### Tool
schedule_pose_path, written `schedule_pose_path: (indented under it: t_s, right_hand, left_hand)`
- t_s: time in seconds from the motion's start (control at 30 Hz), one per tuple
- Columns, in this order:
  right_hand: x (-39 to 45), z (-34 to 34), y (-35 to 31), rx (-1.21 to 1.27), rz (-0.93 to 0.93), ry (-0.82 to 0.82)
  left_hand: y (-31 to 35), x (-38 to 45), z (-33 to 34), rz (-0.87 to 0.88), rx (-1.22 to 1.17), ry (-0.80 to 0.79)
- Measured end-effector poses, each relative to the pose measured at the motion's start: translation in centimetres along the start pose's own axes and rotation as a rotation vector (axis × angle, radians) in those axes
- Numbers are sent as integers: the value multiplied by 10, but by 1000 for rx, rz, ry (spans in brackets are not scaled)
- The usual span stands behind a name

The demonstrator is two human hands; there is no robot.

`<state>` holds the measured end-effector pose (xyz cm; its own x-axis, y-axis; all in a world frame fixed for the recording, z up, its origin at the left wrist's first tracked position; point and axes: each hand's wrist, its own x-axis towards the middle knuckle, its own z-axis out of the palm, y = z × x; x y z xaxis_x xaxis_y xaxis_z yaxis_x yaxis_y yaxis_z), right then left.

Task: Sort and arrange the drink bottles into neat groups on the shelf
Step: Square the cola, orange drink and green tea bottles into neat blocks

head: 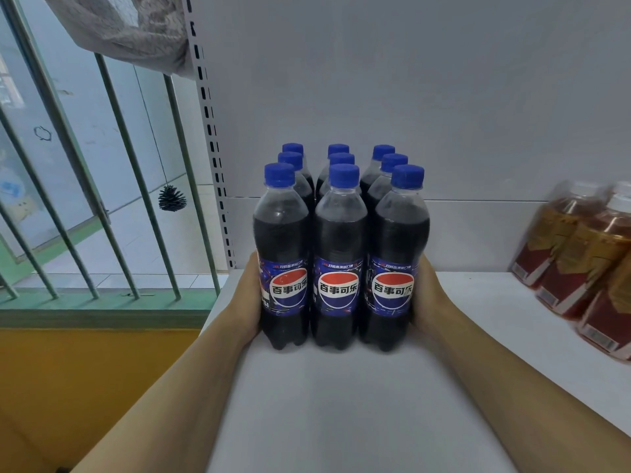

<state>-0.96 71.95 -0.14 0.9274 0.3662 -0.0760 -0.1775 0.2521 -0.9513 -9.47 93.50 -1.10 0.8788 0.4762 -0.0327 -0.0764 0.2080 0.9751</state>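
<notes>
Several cola bottles (338, 254) with blue caps and blue labels stand upright in a tight block, three across and three deep, on the white shelf (341, 404). My left hand (251, 295) presses flat against the left side of the block. My right hand (426, 295) presses against its right side. Both palms touch the outer front bottles, and the fingers are hidden behind the bottles. At the right edge of the shelf stands a group of amber tea bottles (580, 264) with red and gold labels and white caps.
The shelf's white back wall (444, 114) rises behind the bottles. A perforated upright (211, 148) marks the shelf's left end. Beyond it are green window bars (102, 199), a hanging pine cone (171, 198) and a yellow wall (85, 387) below.
</notes>
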Motion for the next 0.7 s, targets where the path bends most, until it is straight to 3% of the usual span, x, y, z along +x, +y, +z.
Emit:
schedule_pose_path:
  t_s: [0.33,0.53,0.7]
  right_hand:
    - [-9,5,-6,-63,-73,19]
    - [-19,-13,-18,-93,-123,165]
    - [-35,-7,4,-82,-66,95]
  left_hand:
    - [3,-9,-1,-27,-50,26]
    - [15,-19,-4,-57,-130,120]
    - [7,-45,14,-65,-144,71]
